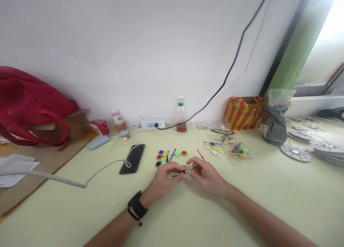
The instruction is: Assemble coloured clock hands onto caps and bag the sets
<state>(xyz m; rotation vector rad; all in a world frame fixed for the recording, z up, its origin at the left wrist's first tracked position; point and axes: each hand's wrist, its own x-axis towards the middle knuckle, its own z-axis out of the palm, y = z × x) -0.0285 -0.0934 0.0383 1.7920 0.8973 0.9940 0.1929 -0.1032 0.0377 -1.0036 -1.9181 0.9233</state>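
Note:
A thin black pointer [192,169] with a small round hub lies across my fingertips. My left hand [167,178] pinches it near the hub between thumb and fingers. On the other side, my right hand [208,173] has its thumb and fingertips closed on the pointer's right part. Just beyond my hands lie several round coloured discs, among them a red disc [184,153] and a green disc [177,154]. A blue arrow pointer [172,154] stands out beside them, and a red pointer [200,154] lies past my right hand.
On the left are a black phone [132,159] with a cable, a light blue case [98,142] and a red bag [32,103]. A bottle [181,116] stands by the wall. Rightward lie bagged coloured pointers [242,150], a striped bag [242,112] and stacked round plates [295,152].

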